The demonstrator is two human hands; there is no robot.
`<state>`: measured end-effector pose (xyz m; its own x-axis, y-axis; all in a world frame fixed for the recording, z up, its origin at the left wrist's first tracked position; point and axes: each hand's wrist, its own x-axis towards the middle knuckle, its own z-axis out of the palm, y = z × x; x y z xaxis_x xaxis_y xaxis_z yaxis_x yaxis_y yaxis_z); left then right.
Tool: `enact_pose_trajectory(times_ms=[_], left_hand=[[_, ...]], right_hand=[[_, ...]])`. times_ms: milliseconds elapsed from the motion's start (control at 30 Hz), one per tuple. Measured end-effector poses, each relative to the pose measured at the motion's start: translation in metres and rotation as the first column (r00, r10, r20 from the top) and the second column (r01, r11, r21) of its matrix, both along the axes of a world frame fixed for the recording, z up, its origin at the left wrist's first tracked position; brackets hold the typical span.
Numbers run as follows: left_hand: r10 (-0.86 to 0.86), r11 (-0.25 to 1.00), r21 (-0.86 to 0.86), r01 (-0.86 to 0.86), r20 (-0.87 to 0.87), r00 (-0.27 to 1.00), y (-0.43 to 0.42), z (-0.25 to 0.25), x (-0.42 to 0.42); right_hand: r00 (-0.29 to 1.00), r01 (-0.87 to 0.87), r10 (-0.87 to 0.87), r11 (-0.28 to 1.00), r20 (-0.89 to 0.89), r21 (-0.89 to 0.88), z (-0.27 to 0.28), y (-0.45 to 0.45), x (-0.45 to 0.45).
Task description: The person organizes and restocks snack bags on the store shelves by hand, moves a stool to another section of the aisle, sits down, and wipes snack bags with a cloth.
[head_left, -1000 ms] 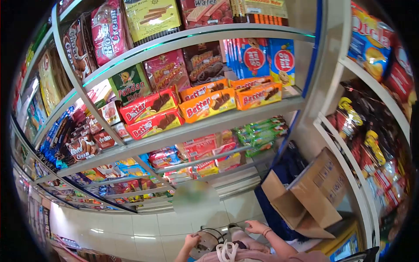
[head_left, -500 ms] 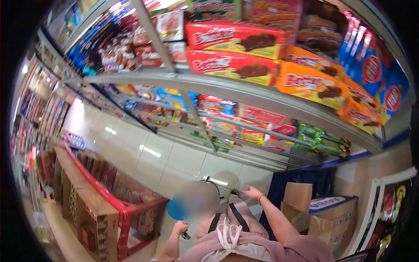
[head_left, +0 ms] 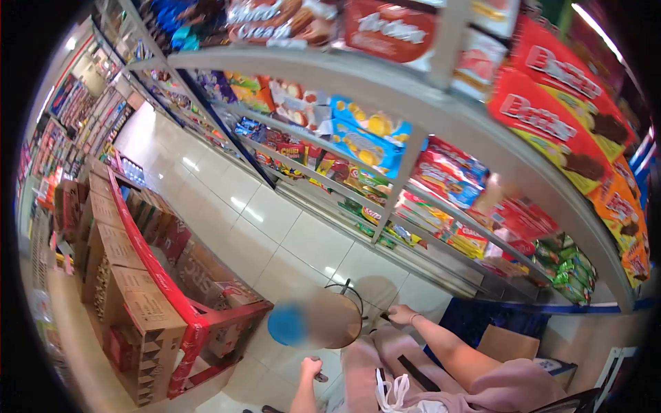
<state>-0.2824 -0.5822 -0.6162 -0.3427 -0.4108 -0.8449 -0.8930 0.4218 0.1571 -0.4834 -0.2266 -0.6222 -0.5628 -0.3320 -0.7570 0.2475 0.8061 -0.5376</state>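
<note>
My left hand (head_left: pixel 311 367) is closed, fingers wrapped around a short dark handle (head_left: pixel 321 376). Farther to the right, my right hand (head_left: pixel 402 314) is closed on another dark handle (head_left: pixel 386 316), partly covered by the fingers. Between and ahead of both hands is a rounded shape (head_left: pixel 337 319), blue on its left side and brownish on the right, mostly blurred out. A thin black hoop (head_left: pixel 354 292) curves beyond it. What the handles and hoop belong to is hidden. My pink trousers (head_left: pixel 361 365) are just below.
On the left stands a red-framed bin (head_left: pixel 155 272) with cardboard boxes (head_left: pixel 148 303) alongside. Snack shelving (head_left: pixel 385 82) runs along the far side and right, its edge (head_left: pixel 551 158) close overhead. Tiled floor (head_left: pixel 275 230) lies between. An open carton (head_left: pixel 506 341) sits at right.
The view has turned left and come nearer the shelves, which shift right and look larger. Both hands sit farther right in view. The right hand's fingers look more curled around its handle.
</note>
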Motion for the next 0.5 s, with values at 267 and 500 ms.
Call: enact_pose_trajectory(times_ms=[267, 500], left_hand=[[0.280, 0.958, 0.010, -0.287, -0.249, 0.927, -0.032, -0.110, -0.068], [0.614, 0.786, 0.308, -0.536, -0.297, 0.731, -0.047, -0.192, -0.056]], right_hand=[[0.966, -0.258, 0.258, 0.951, 0.019, 0.173, -0.102, -0.107, -0.021], [0.983, 0.119, -0.107, 0.990, 0.148, -0.079, -0.161, -0.166, -0.018]])
